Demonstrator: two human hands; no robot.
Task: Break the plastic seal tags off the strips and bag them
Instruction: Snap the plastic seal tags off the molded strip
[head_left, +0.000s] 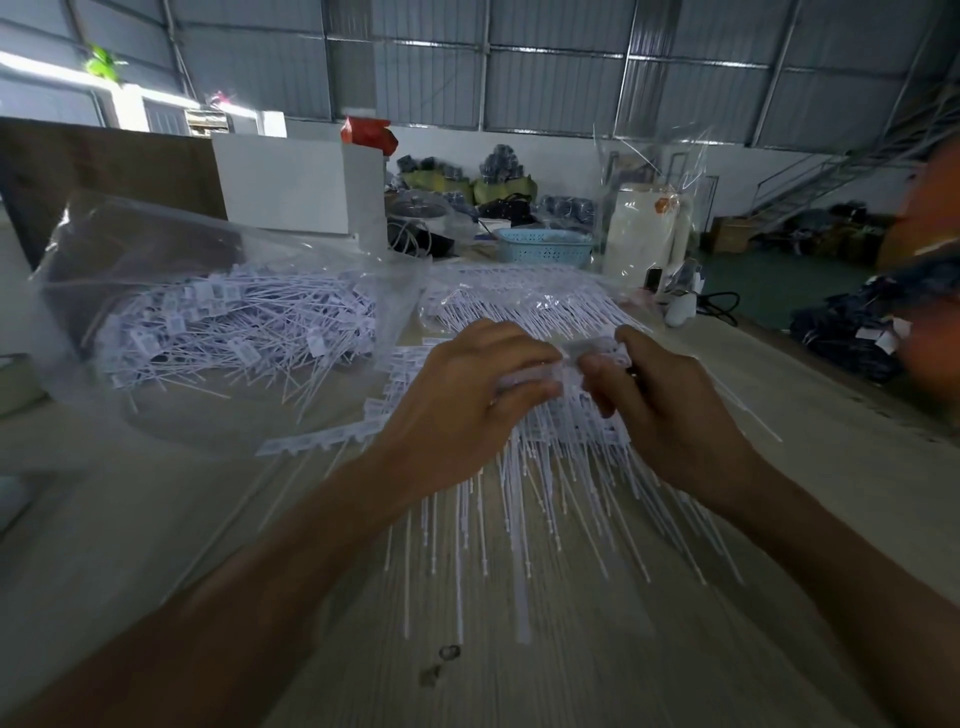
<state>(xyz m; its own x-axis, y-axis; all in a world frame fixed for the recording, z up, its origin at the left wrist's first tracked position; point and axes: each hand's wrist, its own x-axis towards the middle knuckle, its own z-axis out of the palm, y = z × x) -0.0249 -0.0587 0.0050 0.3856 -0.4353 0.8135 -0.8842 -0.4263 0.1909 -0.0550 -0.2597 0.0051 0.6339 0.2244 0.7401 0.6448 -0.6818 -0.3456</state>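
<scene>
No legible text anywhere. Seal tags (208, 312) in clear bag (156, 244) carry dark printed patches, too blurred to read. Tag strips (317, 439) on table (519, 675) show faint print, unreadable. White container (641, 234) at back bears small orange mark (666, 204), characters not discernible.

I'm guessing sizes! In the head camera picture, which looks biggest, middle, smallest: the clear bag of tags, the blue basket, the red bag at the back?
1. Clear bag of tags
2. Blue basket
3. Red bag
The bag is nearer, so real sizes are unsure.
</scene>
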